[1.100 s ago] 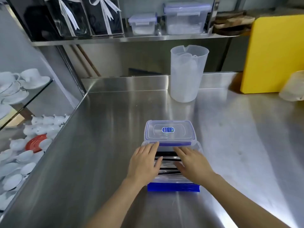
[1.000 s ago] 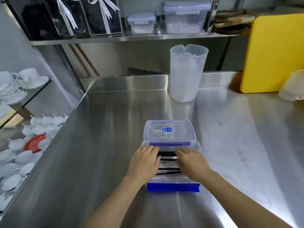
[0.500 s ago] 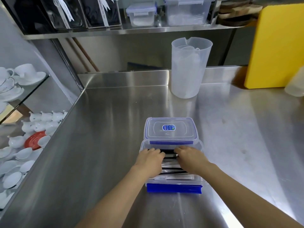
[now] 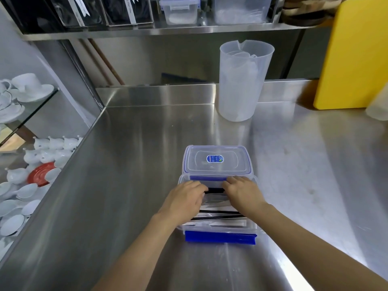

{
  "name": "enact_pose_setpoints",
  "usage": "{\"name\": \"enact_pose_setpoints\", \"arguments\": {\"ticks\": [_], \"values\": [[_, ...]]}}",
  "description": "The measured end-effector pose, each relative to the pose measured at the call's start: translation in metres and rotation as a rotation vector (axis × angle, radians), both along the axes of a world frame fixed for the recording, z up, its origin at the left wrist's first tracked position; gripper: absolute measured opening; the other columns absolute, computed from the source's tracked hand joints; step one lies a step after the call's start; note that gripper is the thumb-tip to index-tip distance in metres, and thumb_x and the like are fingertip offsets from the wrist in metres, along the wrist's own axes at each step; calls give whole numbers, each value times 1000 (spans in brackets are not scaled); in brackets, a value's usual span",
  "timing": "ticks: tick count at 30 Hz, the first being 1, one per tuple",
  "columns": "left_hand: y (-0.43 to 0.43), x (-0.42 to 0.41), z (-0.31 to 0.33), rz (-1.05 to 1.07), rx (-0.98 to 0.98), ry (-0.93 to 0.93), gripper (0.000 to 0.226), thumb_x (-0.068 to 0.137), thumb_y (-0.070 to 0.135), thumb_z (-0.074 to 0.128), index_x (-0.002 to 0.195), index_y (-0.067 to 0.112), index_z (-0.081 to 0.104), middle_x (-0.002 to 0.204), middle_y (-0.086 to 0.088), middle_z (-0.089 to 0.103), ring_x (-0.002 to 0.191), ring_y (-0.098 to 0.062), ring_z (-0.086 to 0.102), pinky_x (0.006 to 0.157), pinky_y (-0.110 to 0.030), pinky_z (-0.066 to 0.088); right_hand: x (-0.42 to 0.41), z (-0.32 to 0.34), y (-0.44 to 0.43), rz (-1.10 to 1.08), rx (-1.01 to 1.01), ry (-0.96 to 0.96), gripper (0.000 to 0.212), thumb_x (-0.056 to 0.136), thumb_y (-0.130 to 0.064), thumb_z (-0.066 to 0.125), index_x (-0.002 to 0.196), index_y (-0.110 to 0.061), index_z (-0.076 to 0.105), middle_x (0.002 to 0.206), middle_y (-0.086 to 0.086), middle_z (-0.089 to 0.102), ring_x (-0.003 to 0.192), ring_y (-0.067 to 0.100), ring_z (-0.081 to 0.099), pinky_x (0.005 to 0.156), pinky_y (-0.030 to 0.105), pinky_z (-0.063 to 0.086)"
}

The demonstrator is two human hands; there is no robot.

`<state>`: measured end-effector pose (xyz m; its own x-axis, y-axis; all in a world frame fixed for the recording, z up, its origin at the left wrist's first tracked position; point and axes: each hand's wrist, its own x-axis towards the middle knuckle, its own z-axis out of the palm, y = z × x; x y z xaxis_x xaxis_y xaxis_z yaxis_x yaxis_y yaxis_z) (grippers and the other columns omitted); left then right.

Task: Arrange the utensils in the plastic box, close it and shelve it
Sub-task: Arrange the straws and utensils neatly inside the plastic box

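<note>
A clear plastic box [image 4: 218,227] with a blue clasp on its near side sits on the steel counter. Inside lie several black-handled utensils [image 4: 220,213] in clear wrappers. The lid [image 4: 217,159], clear with a blue rim and a blue sticker, lies flat just behind the box and touches its far edge. My left hand [image 4: 184,200] and my right hand [image 4: 243,192] are both inside the box at its far end. Their fingers are curled down onto the utensils, with a black handle showing between them. The fingertips are hidden.
A frosted plastic jug [image 4: 241,80] stands behind on the counter [image 4: 126,185], and a yellow cutting board [image 4: 357,53] leans at the back right. The shelf [image 4: 147,31] above holds lidded boxes and black cases. White cups and saucers [image 4: 27,91] fill glass shelves at the left.
Both hands slid from lying flat over the utensils toward the box's far end, and their fingers curled down. The camera has tilted down and moved closer.
</note>
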<state>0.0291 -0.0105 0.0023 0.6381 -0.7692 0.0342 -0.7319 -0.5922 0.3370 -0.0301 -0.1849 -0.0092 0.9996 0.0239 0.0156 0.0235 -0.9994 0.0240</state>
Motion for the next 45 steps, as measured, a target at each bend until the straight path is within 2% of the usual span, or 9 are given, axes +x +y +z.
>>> {"name": "enact_pose_setpoints", "arguments": {"ticks": [7, 10, 13, 18, 25, 33, 36, 39, 45], "values": [[-3, 6, -8, -75, 154, -178, 29, 95, 21, 43, 117, 15, 62, 114, -2, 62, 110, -22, 51, 95, -31, 34, -1, -2, 3, 24, 109, -29, 31, 48, -5, 86, 72, -8, 67, 64, 10, 69, 55, 26, 65, 50, 32, 57], [-3, 6, -10, -68, 213, -183, 34, 91, 13, 45, 123, 16, 57, 119, -2, 60, 113, -21, 50, 99, -30, 32, -5, 15, 5, 139, 372, 125, 12, 78, -8, 67, 90, -7, 68, 89, 9, 71, 77, 28, 65, 70, 37, 58], [-5, 7, -7, -85, 184, -128, 41, 88, 7, 47, 128, 18, 54, 124, 1, 59, 117, -18, 48, 102, -28, 30, -8, 21, 3, 173, 340, 355, 16, 83, -17, 63, 98, -11, 66, 103, 4, 66, 90, 23, 60, 82, 36, 53], [1, 11, -4, 8, -8, 23, 31, 95, 10, 44, 122, 15, 59, 121, 0, 63, 113, -17, 53, 100, -29, 38, -6, 13, 0, 138, 293, 411, 15, 84, -19, 61, 96, -11, 64, 105, 8, 66, 88, 24, 59, 79, 31, 51], [2, 6, 7, -139, 205, -40, 31, 92, 40, 51, 117, 25, 60, 113, 9, 68, 102, -12, 56, 97, -24, 27, -1, 7, 1, 117, 222, 466, 16, 86, -22, 57, 97, -12, 63, 104, 9, 67, 85, 21, 59, 79, 30, 51], [-5, 11, 0, -94, 240, -138, 20, 93, 18, 52, 110, 14, 62, 100, -2, 68, 97, -22, 60, 89, -32, 42, 7, 15, -7, 123, 166, 205, 22, 91, -19, 50, 107, -9, 61, 111, 9, 64, 98, 28, 60, 71, 29, 43], [-15, 10, -1, -13, 230, -169, 18, 91, 12, 52, 107, 12, 61, 101, -5, 68, 95, -25, 61, 79, -33, 45, 8, 13, -5, 122, 57, 18, 14, 73, -14, 70, 83, -6, 66, 82, 11, 69, 74, 29, 66, 56, 31, 50], [-22, 8, -5, 32, 201, -191, 25, 85, 5, 57, 109, 12, 59, 101, -7, 67, 94, -27, 61, 79, -35, 45, 7, 10, 1, 77, -28, -37, 31, 37, -9, 86, 56, -11, 61, 48, 4, 61, 39, 21, 58, 36, 21, 44], [-22, 13, -10, -21, 105, -159, 46, 82, 4, 62, 125, 16, 52, 109, -4, 62, 102, -24, 57, 90, -36, 41, 6, 2, 4, 35, -28, -80, 36, 39, -5, 83, 66, -9, 61, 53, 7, 66, 45, 24, 61, 48, 25, 51]]}}
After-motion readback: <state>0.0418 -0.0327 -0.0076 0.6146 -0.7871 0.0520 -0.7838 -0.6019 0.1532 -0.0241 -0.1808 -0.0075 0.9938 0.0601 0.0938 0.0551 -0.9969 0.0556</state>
